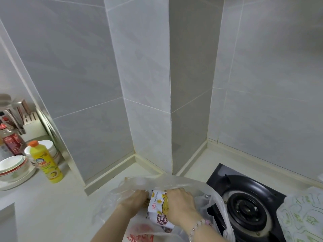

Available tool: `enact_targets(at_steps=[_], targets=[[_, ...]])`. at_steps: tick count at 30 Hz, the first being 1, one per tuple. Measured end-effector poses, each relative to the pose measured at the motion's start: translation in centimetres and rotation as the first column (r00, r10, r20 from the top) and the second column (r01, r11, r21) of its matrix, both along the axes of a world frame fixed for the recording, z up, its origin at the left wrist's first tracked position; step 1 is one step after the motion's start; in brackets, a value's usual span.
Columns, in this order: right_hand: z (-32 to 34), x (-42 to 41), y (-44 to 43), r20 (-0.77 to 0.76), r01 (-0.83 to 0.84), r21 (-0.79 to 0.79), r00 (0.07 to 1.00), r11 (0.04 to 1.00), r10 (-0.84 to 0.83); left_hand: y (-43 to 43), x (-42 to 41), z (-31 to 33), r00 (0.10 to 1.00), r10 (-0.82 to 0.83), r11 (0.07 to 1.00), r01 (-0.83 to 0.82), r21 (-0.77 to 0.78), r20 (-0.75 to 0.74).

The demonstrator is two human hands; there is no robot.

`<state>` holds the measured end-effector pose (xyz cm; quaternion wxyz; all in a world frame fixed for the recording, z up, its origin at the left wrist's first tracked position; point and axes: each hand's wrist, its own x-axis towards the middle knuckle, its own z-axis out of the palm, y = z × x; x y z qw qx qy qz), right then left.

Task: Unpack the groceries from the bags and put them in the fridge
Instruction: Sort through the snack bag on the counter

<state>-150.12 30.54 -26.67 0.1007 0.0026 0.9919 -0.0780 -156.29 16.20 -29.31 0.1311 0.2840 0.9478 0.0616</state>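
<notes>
Packet (157,206) is sitting inside the clear plastic bag (176,182), directly between my two hands. Its long axis is running from the bag's mouth back toward me, leaning a little to the right.

My right hand (181,201) is the nearer one. It is curling over the packet's upper right edge with the fingers wrapped onto the printed film, so I am taking it as clamped on the packet. My left hand (136,199) is reaching in from the left, veiled by the bag's film, with its fingertips up against the packet's left side. Whether it is pinching the packet or only holding the bag aside, I cannot tell.

The way out is looking like up and back toward me, through the mouth. No fridge is showing.

The packet is flat, rectangular and glossy, white with yellow and brown print, and probably crinkly. The bag is thin, translucent and crumpled, with red print low down. It is resting on the pale, smooth tabletop (52,206), its right side draping onto the black stove (244,212). A green-patterned bag (304,215) is lying beyond the stove. A yellow bottle (46,163) and stacked bowls (12,166) are standing well off to the left.
</notes>
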Motion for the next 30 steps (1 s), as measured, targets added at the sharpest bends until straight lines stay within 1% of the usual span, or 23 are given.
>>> enact_targets(at_steps=[1, 2, 3, 4, 5, 6, 8, 13, 15, 19, 22, 26, 30], targets=[[0.2, 0.0, -0.1, -0.003, 0.003, 0.000, 1.000, 1.000, -0.003, -0.2, 0.1, -0.1, 0.999, -0.029, 0.999, 0.028, -0.026, -0.027], [0.4, 0.1, -0.2, -0.008, 0.004, -0.001, 1.000, 1.000, -0.004, -0.6, 0.2, -0.2, 0.995, -0.083, 0.991, 0.077, -0.110, -0.051], [0.6, 0.2, -0.3, -0.014, 0.003, -0.002, 1.000, 1.000, -0.003, -0.8, 0.5, 0.1, 0.997, -0.067, 0.985, 0.059, -0.164, -0.044], [0.8, 0.2, -0.5, -0.019, 0.002, -0.002, 1.000, 1.000, -0.002, -1.0, 0.7, 0.3, 1.000, 0.005, 0.988, -0.009, -0.157, -0.026], [1.1, 0.3, -0.6, -0.026, -0.004, 0.002, 1.000, 1.000, 0.004, -1.4, 0.9, 0.3, 0.998, 0.032, 0.976, -0.042, -0.214, -0.053], [1.5, 0.5, -0.8, -0.031, -0.009, 0.005, 0.999, 1.000, 0.010, -1.7, 1.0, 0.3, 0.995, 0.040, 0.971, -0.060, -0.230, -0.091], [2.3, 0.8, -1.1, -0.042, -0.025, 0.009, 0.999, 1.000, 0.025, -2.1, 1.5, 0.7, 0.989, 0.013, 0.974, -0.046, -0.221, -0.148], [5.6, 1.7, -0.7, -0.096, -0.080, 0.059, 0.992, 0.995, 0.085, -2.8, 3.3, 2.2, 0.977, -0.051, 0.970, -0.001, -0.242, -0.209], [7.0, 2.0, -0.3, -0.146, -0.073, 0.070, 0.986, 0.995, 0.083, -3.1, 4.3, 3.1, 0.972, -0.035, 0.982, -0.010, -0.188, -0.230], [8.7, 2.9, -0.1, -0.276, -0.031, 0.080, 0.960, 0.996, 0.052, -3.5, 6.0, 5.4, 0.949, 0.055, 0.997, -0.036, 0.065, -0.312], [9.7, 3.6, -0.3, -0.347, -0.019, 0.153, 0.935, 0.988, 0.072, -4.3, 7.3, 7.5, 0.920, 0.121, 0.980, -0.051, 0.190, -0.374], [11.2, 4.4, -0.5, -0.381, -0.013, 0.174, 0.921, 0.985, 0.079, -6.8, 8.5, 9.8, 0.878, 0.220, 0.952, -0.100, 0.288, -0.424], [12.1, 5.3, -2.0, -0.360, -0.105, 0.181, 0.918, 0.978, 0.165, -10.0, 10.7, 11.7, 0.806, 0.360, 0.909, -0.188, 0.373, -0.470]])
